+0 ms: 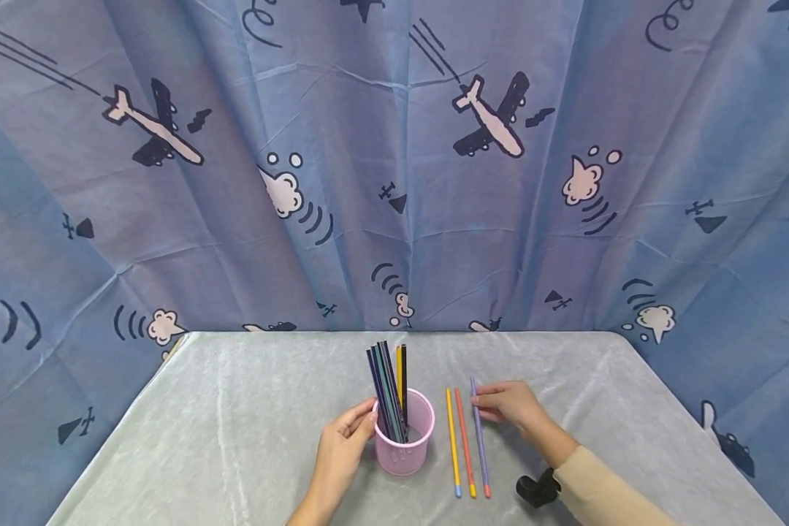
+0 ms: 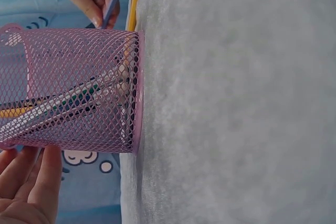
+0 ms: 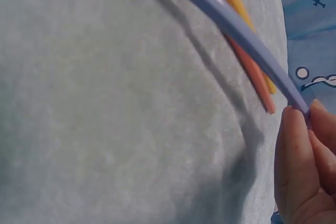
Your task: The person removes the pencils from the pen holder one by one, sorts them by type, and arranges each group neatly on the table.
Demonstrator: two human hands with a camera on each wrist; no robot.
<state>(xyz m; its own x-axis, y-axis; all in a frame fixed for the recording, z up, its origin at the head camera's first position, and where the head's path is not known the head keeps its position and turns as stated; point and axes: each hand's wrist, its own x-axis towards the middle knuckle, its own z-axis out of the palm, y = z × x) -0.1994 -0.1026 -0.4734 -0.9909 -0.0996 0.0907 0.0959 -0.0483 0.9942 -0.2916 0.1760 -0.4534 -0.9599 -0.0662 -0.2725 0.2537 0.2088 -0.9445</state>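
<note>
A pink mesh pencil cup (image 1: 402,456) stands upright on the table, with several dark pencils (image 1: 384,391) and a yellow pencil (image 1: 399,372) leaning inside. At its left side, my left hand (image 1: 342,449) holds the cup near the rim with thumb and fingertips. My right hand (image 1: 509,405) pinches a purple pencil (image 1: 479,438) near its far end. In the right wrist view this pencil (image 3: 236,32) slants above its shadow. Left of it lie an orange pencil (image 1: 464,442) and a yellow pencil (image 1: 453,442), roughly side by side.
A black object (image 1: 538,489) shows beside the right sleeve (image 1: 605,489), its kind unclear. A pale grey cloth covers the table (image 1: 276,409). Behind the far edge hangs a blue curtain (image 1: 381,146) with airplane prints.
</note>
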